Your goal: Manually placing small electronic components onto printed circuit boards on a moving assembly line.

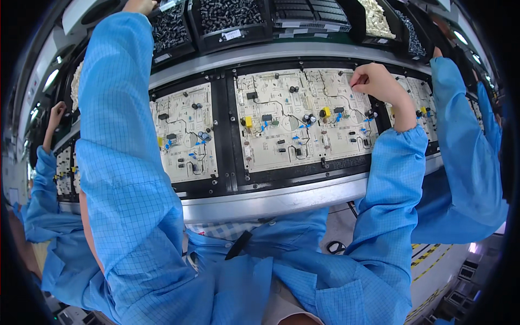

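Observation:
My right hand (382,85) is over the upper right part of a pale circuit board (276,151), thumb and forefinger pinched together. Whatever the pinch holds, if anything, is too small to make out. The board carries yellow blocks, blue parts and black capacitors (309,119), and sits in a black frame (226,141). My left arm stretches far forward across another circuit board (187,154). At the top edge my left hand (142,5) is beside a bin of small black parts (170,30); its fingers are mostly out of sight.
More bins stand along the back: black components (230,13), dark strips (311,12), cream connectors (376,19). A metal rail (276,200) runs along the near side. Co-workers in blue sleeves (466,124) are close on the right and on the left (46,173).

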Motion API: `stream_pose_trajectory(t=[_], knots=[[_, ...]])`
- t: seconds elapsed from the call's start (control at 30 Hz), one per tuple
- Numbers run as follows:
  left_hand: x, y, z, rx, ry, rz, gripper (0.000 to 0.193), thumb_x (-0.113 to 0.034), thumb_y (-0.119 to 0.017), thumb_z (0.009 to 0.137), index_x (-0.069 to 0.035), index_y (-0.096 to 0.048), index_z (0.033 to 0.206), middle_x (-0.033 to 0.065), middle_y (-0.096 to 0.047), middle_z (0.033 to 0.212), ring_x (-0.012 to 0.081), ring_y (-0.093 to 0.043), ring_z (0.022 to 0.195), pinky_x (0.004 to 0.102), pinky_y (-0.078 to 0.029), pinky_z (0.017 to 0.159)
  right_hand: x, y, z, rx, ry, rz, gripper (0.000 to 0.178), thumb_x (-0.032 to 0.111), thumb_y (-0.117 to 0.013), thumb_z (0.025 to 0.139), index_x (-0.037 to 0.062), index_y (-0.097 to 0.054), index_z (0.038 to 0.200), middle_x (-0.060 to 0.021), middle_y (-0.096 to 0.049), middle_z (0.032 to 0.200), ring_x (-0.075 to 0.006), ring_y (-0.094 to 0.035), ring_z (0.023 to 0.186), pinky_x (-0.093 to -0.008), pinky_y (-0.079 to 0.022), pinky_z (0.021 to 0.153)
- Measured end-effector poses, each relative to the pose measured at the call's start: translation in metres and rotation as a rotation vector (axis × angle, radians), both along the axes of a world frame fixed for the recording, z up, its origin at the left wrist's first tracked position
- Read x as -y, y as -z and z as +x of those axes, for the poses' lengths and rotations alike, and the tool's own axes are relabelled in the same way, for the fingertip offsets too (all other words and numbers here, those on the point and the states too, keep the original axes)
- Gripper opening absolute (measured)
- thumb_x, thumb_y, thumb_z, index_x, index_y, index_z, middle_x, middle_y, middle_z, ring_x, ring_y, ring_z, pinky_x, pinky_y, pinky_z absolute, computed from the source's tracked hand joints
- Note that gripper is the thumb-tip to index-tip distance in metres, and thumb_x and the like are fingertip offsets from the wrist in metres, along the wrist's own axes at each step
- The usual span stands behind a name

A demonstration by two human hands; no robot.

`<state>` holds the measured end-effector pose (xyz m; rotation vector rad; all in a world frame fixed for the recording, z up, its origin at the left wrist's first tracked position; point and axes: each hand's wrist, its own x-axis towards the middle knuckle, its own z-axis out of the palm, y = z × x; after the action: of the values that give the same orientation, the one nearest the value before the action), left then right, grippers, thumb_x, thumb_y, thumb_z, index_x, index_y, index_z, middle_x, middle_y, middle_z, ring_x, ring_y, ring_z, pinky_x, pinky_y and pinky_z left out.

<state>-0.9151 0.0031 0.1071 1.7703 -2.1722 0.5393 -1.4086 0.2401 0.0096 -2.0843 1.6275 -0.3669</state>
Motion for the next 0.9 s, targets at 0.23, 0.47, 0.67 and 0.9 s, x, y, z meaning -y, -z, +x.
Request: stream_pose_trajectory(t=[0.23, 0.47, 0.67, 0.9], knots=[[-0.012, -0.006, 0.018, 0.000, 0.217, -0.087, 0.017, -0.017, -0.065, 0.071, -0.001, -0.070, 0.075, 0.0231, -0.065, 0.080, 0.0388, -0.063, 0.082, 0.0443, -0.049, 0.076, 0.005, 0.001, 0.005, 0.004, -0.053, -0.032, 0.013, 0.001, -0.073, 0.071, -0.0005, -0.070, 0.083, -0.0083, -0.067, 0.073, -0.0154, -0.063, 0.067, -0.0277, -0.050, 0.064], [0.010, -0.006, 0.040, 0.001, 0.172, -0.348, 0.027, -0.020, -0.054, 0.087, 0.006, -0.061, 0.088, 0.0284, -0.062, 0.088, 0.0438, -0.060, 0.087, 0.0494, -0.046, 0.079, 0.002, -0.002, 0.017, -0.024, -0.061, -0.060, 0.012, -0.003, -0.070, 0.070, -0.0020, -0.068, 0.082, -0.0069, -0.065, 0.074, -0.0123, -0.061, 0.068, -0.0255, -0.050, 0.064], [-0.005, -0.031, 0.008, 0.035, 0.376, -0.487, 0.028, -0.020, -0.050, 0.091, 0.007, -0.057, 0.094, 0.0304, -0.059, 0.089, 0.0461, -0.058, 0.087, 0.0497, -0.046, 0.078, 0.004, 0.002, 0.023, -0.090, -0.107, -0.125, 0.012, -0.002, -0.069, 0.070, -0.0030, -0.065, 0.082, -0.0087, -0.063, 0.073, -0.0150, -0.061, 0.067, -0.0275, -0.050, 0.064], [-0.112, -0.037, -0.116, -0.130, 0.493, 0.038, 0.031, -0.025, -0.057, 0.092, 0.004, -0.063, 0.081, 0.0233, -0.064, 0.076, 0.0362, -0.063, 0.074, 0.0420, -0.049, 0.069, -0.004, -0.002, 0.022, -0.092, -0.075, -0.169, 0.012, 0.004, -0.066, 0.073, -0.0014, -0.065, 0.084, -0.0136, -0.066, 0.075, -0.0249, -0.064, 0.069, -0.0331, -0.051, 0.067]])
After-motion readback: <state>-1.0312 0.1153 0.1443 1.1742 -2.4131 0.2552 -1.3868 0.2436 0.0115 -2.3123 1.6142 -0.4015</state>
